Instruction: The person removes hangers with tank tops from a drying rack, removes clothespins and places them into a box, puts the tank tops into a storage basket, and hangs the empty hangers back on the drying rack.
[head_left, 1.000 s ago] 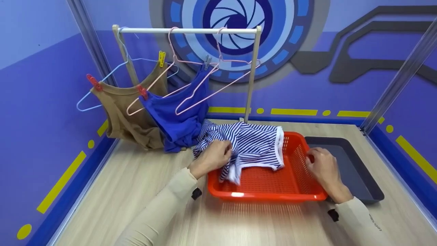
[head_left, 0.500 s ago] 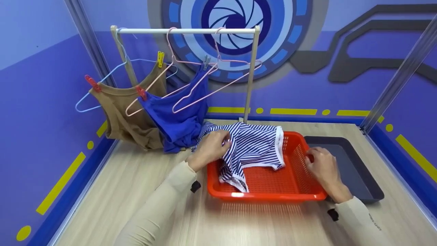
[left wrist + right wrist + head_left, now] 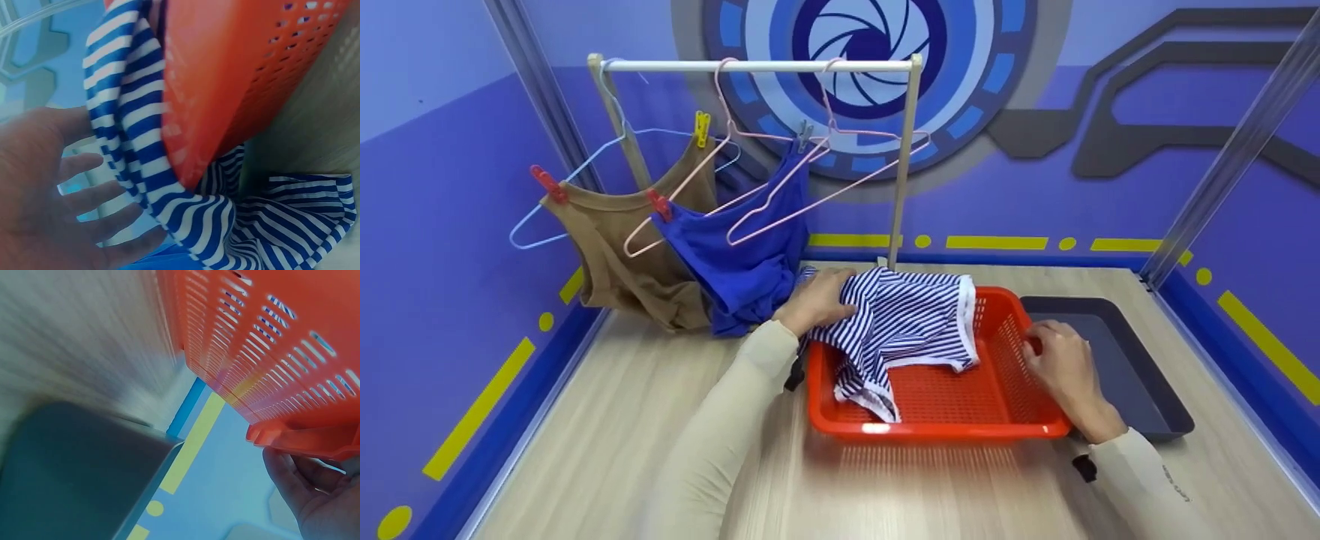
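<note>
A navy-and-white striped garment with white trim (image 3: 919,319) lies draped over the left rim of a red plastic basket (image 3: 937,430), partly inside it. In the left wrist view, a fold of the striped cloth (image 3: 138,107) hangs down outside the basket wall (image 3: 225,73). My left hand (image 3: 817,300) is at the cloth by the left rim, its fingers (image 3: 104,228) extended and spread alongside the fabric. Across the basket, my right hand (image 3: 1065,367) grips the right rim; the right wrist view shows its fingers bent at the rim's edge (image 3: 315,441).
A dark grey tray (image 3: 1132,367) lies right of the basket. Behind on the left, a rack (image 3: 761,66) carries a brown top (image 3: 622,247) and a blue garment (image 3: 742,262) clipped to hangers, plus a bare pink hanger (image 3: 829,199). Patterned walls enclose the table.
My left hand has let go of the striped cloth and moved back and left, its fingers opening. The garment's near end has settled into the basket. My right hand stays on the rim.
</note>
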`<action>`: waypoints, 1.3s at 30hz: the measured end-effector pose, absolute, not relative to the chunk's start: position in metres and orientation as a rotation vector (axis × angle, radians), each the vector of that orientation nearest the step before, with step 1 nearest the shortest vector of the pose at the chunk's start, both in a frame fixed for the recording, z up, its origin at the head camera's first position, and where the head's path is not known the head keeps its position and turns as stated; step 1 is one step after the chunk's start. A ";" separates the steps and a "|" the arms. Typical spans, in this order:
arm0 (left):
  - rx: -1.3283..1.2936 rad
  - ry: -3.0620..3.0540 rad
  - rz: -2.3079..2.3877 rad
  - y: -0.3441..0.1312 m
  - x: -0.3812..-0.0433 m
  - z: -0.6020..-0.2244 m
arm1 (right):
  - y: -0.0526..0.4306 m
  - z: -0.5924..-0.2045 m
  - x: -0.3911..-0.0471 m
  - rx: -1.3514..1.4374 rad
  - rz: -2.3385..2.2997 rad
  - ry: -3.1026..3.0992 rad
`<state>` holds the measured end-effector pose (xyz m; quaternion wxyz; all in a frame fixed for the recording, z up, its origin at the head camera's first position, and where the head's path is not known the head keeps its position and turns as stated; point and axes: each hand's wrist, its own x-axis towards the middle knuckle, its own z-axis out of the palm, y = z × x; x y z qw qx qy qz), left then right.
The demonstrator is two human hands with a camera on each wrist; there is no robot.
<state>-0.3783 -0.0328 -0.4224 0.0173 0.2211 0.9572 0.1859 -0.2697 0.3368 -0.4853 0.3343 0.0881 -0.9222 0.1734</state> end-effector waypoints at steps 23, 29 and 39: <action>0.535 3.108 0.450 -0.039 -0.389 -0.435 | 0.337 -0.487 -0.270 0.216 0.447 -2.403; 0.508 3.066 0.451 -0.038 -0.390 -0.430 | 0.336 -0.488 -0.270 0.213 0.468 -2.407; 0.804 3.259 0.630 -0.037 -0.379 -0.413 | 0.336 -0.486 -0.270 0.202 0.496 -2.419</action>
